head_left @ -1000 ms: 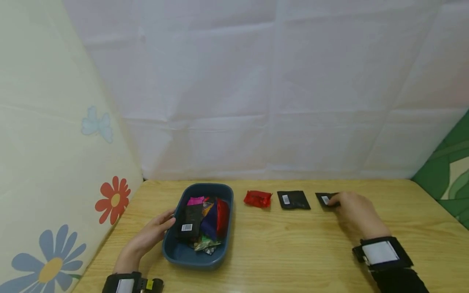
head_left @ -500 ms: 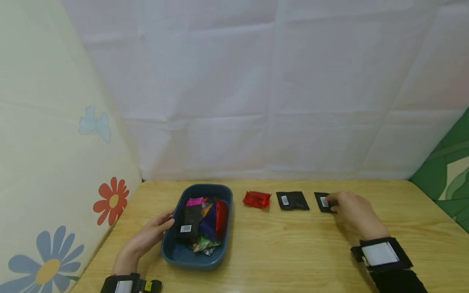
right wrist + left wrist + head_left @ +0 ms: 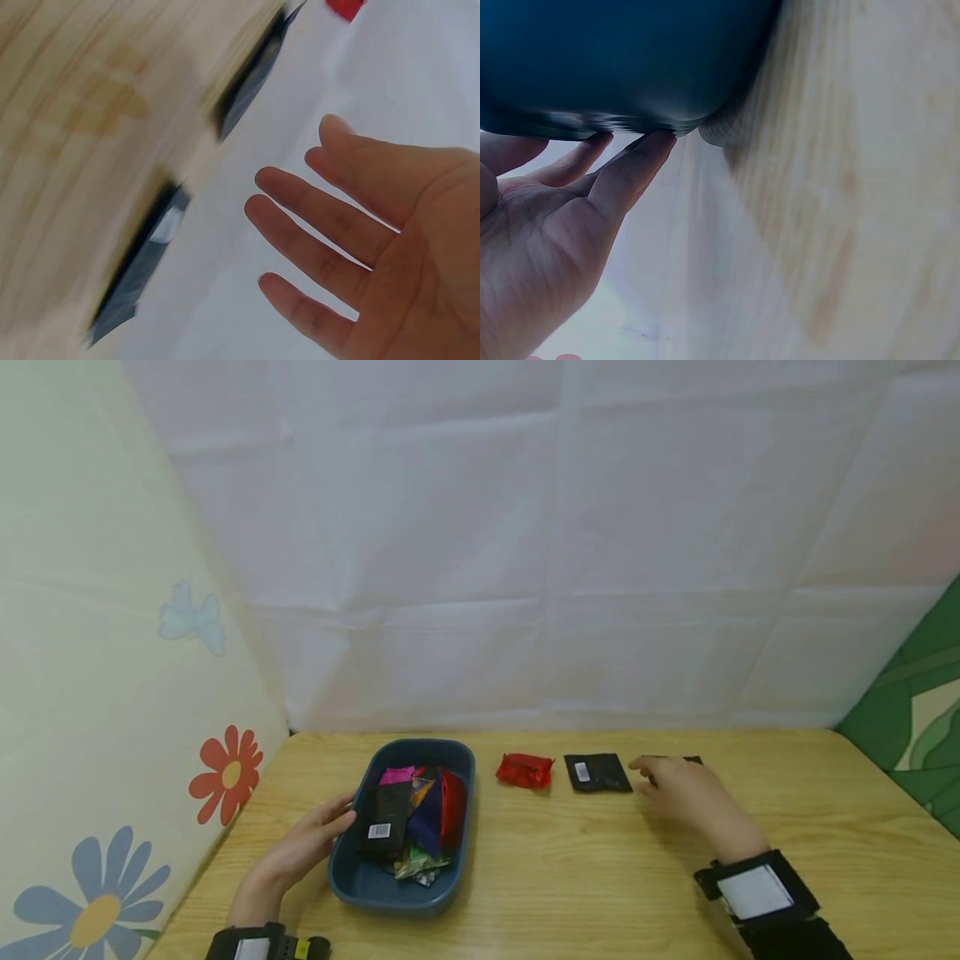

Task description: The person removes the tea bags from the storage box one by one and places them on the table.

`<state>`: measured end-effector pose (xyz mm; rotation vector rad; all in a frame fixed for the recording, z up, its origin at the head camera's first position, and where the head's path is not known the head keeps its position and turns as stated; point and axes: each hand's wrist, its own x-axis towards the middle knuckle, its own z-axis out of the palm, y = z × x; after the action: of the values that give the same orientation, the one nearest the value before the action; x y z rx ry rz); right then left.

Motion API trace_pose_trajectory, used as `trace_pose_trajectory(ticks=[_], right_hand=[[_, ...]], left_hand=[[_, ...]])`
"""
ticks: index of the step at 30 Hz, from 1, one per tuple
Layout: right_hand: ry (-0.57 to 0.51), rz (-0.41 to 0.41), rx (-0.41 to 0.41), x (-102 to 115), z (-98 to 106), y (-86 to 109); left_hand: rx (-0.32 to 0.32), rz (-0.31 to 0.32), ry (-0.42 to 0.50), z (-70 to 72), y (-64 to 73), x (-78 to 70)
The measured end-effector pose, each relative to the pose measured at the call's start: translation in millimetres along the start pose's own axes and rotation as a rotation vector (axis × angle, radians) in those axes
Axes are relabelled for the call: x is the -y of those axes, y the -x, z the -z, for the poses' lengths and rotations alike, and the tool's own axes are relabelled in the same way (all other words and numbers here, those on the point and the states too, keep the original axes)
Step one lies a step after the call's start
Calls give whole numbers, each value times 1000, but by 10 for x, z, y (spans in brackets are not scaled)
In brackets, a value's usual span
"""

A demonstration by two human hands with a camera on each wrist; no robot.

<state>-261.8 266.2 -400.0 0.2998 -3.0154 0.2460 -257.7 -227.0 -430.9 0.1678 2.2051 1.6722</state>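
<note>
In the head view, my left hand point(image 3: 296, 852) rests its fingers against the left side of a blue plastic basin point(image 3: 405, 903). The left wrist view has those fingers point(image 3: 634, 172) fairly straight along the basin's outer wall point(image 3: 630, 60). Inside the basin lie a black packet point(image 3: 390, 806) with a white label, a red packet point(image 3: 453, 810) and several colourful wrappers. My right hand point(image 3: 693, 802), holding nothing, hovers over a black packet point(image 3: 694, 759) that it mostly hides. Its fingers point(image 3: 315, 255) are spread in the right wrist view, apart from both black packets there.
Left of my right hand lie another black packet point(image 3: 597, 772) and a red crinkled packet point(image 3: 525, 770), in a row near the back edge of the wooden table point(image 3: 570, 877). A white sheet point(image 3: 525, 568) hangs behind, with a flowered sheet point(image 3: 90, 718) at left.
My right hand has let go of the rightmost black packet and moved left, lifting off it. My left hand stays against the basin.
</note>
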Motion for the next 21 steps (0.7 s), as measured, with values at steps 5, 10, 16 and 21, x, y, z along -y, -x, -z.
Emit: trace_pose_trajectory(ticks=[5,10,16,21], right_hand=[[40,51,-17,225,23,27],[45,79,-57,406,55,15],[42,157,-100,670,82,-34],[27,206,-114,915,40,-101]], left_hand=[[-2,10,4,-3,1,12],[-17,17,3,-4,-5,14],[-22,25,13,-13,-27,20],[-29,27,6,-8,-8,3]])
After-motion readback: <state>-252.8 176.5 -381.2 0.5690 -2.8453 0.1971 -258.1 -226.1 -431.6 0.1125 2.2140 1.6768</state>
